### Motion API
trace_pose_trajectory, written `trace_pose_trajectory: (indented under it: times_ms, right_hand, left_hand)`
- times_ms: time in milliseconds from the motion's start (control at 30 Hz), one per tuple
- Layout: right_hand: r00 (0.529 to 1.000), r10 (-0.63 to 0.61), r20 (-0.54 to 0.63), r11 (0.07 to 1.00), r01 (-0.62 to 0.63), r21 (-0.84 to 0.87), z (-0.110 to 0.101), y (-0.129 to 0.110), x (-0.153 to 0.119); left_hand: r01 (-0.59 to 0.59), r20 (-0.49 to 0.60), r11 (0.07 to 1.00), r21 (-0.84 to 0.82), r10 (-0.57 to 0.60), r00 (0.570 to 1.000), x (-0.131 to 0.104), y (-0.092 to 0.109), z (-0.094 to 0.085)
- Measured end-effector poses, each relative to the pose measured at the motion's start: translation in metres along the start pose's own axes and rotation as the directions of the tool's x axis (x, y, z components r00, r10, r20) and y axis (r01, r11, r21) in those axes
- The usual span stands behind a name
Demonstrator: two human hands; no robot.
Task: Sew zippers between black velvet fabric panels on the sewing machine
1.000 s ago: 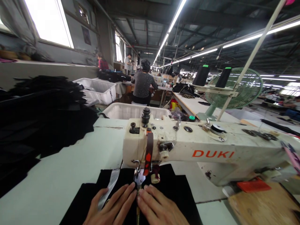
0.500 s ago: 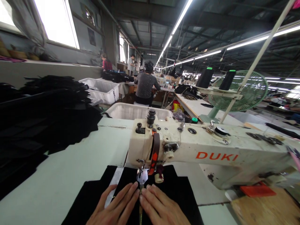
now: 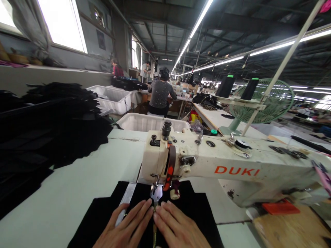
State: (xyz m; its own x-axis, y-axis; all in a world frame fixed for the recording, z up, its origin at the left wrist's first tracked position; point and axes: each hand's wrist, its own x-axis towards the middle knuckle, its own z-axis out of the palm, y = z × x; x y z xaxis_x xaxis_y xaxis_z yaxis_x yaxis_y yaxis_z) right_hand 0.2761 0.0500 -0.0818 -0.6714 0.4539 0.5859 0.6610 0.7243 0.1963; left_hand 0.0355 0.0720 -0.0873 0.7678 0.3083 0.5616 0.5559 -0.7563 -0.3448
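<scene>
A black fabric piece (image 3: 95,213) with stepped corners lies under the needle of a white sewing machine (image 3: 201,155) marked DUKI. My left hand (image 3: 126,224) rests flat on it, fingers stretched toward the presser foot (image 3: 156,192). On the other side, my right hand (image 3: 178,225) lies flat too, its fingertips close to the left ones. Between the two hands runs a narrow zipper (image 3: 154,232) with gold-coloured teeth, leading up to the foot. A pale strip (image 3: 128,196) crosses the fabric, partly under my left fingers.
Black fabric pieces (image 3: 51,127) are heaped at the left. Beyond the machine stands a white plastic bin (image 3: 152,121). Two black thread cones (image 3: 225,86) and a green fan (image 3: 261,100) are at the right. A person (image 3: 162,93) sits ahead, facing away.
Both hands and the fabric keep nearly the same place at the presser foot. The view has shifted very slightly.
</scene>
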Motion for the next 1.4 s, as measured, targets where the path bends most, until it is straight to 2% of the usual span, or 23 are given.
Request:
trace_pose_trajectory:
  times_ms: [167,233,367,567,767,900,1000,1167,1300,1400]
  right_hand:
    - [0.995,0.102,0.015,0.995,-0.102,0.023,-0.011,0.002,0.007]
    - [0.994,0.112,0.002,0.994,-0.112,0.015,-0.013,0.004,0.009]
    - [0.993,0.113,-0.045,0.994,-0.113,0.002,-0.014,0.006,0.014]
    - [0.991,0.118,-0.056,0.993,-0.117,0.015,-0.012,0.006,0.017]
    - [0.99,0.115,0.083,0.99,-0.122,0.078,-0.012,0.008,0.016]
    - [0.987,0.09,0.13,0.99,-0.103,0.101,-0.013,0.007,0.015]
    - [0.992,0.079,0.102,0.991,-0.089,0.097,-0.013,0.006,0.017]
    - [0.999,0.043,-0.028,0.996,-0.041,0.083,-0.01,0.006,0.021]
    - [0.999,0.037,-0.029,0.996,-0.035,0.083,-0.006,0.006,0.021]
    - [0.998,0.037,-0.057,0.997,-0.033,0.072,-0.005,0.006,0.021]
  left_hand:
    - [0.013,0.134,1.0,0.028,-0.017,0.991,0.016,-0.002,-0.015]
    - [0.011,0.145,0.999,0.04,-0.016,0.989,0.022,-0.003,-0.018]
    - [0.036,0.119,0.998,0.05,-0.042,0.992,0.027,-0.003,-0.019]
    - [0.05,0.057,0.999,0.007,-0.05,0.997,0.029,-0.004,-0.019]
    - [0.081,0.133,0.996,-0.047,-0.074,0.988,0.032,-0.004,-0.016]
    - [0.099,0.176,0.993,-0.063,-0.086,0.981,0.025,0.0,-0.015]
    - [0.096,0.181,0.995,-0.032,-0.088,0.979,0.019,0.002,-0.015]
    - [0.06,0.133,0.997,0.047,-0.066,0.989,0.017,0.004,-0.013]
    - [0.078,0.149,0.995,0.068,-0.088,0.985,0.015,0.005,-0.008]
    - [0.048,0.148,0.996,0.077,-0.059,0.987,0.013,0.003,-0.003]
